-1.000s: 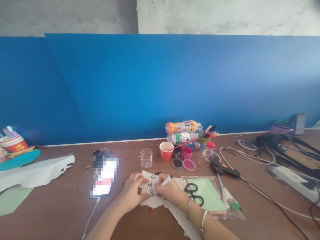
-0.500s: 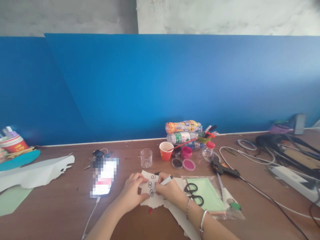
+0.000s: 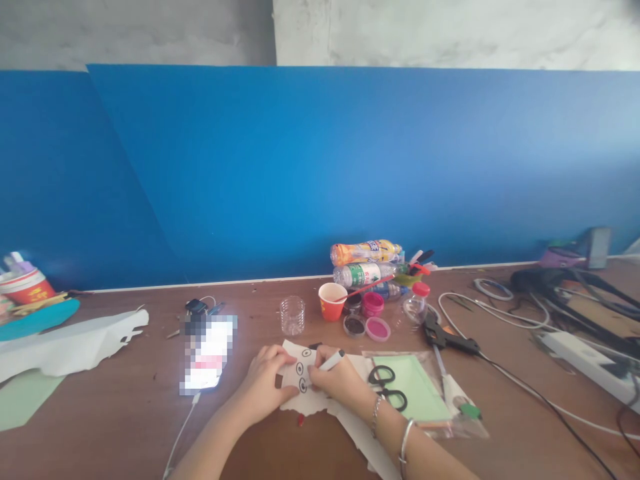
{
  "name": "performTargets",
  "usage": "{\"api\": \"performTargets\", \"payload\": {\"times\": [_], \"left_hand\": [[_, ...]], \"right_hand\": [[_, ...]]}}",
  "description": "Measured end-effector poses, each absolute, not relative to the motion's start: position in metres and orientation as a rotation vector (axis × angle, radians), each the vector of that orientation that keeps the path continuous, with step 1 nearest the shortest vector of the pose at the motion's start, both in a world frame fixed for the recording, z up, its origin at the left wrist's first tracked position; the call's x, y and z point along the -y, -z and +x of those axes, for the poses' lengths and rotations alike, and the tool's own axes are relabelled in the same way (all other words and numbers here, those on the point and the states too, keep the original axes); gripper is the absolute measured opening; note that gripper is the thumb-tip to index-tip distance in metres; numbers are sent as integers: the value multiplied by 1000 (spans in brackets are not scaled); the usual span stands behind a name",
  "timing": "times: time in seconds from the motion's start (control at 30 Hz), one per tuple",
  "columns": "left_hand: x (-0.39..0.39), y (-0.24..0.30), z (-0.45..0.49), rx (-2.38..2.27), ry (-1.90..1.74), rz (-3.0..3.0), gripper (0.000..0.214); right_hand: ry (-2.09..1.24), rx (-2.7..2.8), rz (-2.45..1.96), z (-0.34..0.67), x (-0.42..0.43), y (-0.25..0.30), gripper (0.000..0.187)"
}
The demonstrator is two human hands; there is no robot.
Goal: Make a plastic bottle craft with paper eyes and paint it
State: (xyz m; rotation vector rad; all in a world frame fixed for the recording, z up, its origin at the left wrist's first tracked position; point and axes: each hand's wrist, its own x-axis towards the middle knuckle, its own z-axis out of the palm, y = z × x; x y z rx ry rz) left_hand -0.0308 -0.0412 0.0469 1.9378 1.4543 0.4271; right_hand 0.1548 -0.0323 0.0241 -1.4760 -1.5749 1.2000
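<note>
A torn sheet of white paper (image 3: 315, 404) lies on the brown table with several black ringed circles drawn on it. My left hand (image 3: 266, 380) rests on the paper's left edge, thumb and fingers apart, holding it down. In my right hand (image 3: 334, 381) is a white marker (image 3: 332, 361), its dark back end pointing up and right. The marker's tip is close to the lowest circle, partly hidden by the fingers. Black-handled scissors (image 3: 395, 400) lie just right of my right hand, on a clear bag with green paper (image 3: 417, 387).
Beyond the paper stand a clear plastic cup (image 3: 293, 316), a red paper cup (image 3: 332, 308) and pink paint pots (image 3: 373, 305). Plastic bottles (image 3: 365, 274) lie behind. A lit phone (image 3: 210, 353) is at left, a black glue gun (image 3: 450, 339) and power strip (image 3: 590, 367) at right.
My right hand and the marker have shifted very slightly left near the lowest circle. My left hand stays in place on the paper.
</note>
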Motion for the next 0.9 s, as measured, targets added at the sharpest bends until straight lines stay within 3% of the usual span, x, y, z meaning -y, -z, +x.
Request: {"api": "performTargets", "payload": {"times": [0.9], "left_hand": [[42,-52,-30,-1462,-417,1932,40]], "right_hand": [[-1214,1549,-1474,155,32,-25,18]]}}
